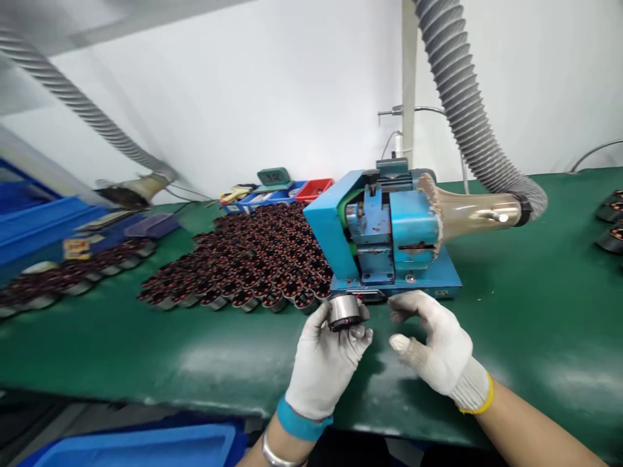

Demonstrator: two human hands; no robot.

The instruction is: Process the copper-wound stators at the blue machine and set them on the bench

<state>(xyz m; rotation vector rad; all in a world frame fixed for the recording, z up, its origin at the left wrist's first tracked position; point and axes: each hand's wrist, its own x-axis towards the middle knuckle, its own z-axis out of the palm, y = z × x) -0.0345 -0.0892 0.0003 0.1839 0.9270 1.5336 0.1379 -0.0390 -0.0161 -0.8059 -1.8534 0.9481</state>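
Gloved in white with a teal cuff, my left hand [327,363] grips a silver metal ring part [345,310] with a dark, wired underside, in front of the blue machine [374,240]. My right hand [435,344], in a white glove with a yellow cuff, is just right of the part, apart from it, thumb and fingers spread with nothing between them. Many similar parts [263,259] with dark and copper-coloured insides stand packed together on the green table [219,363], left of the machine.
A clear funnel [477,213] on a grey hose [452,71] meets the machine's right side. Blue bins and a red bin [314,189] stand behind the parts. More parts lie at far left and far right [612,240]. A blue tray [141,447] is below the table's front edge.
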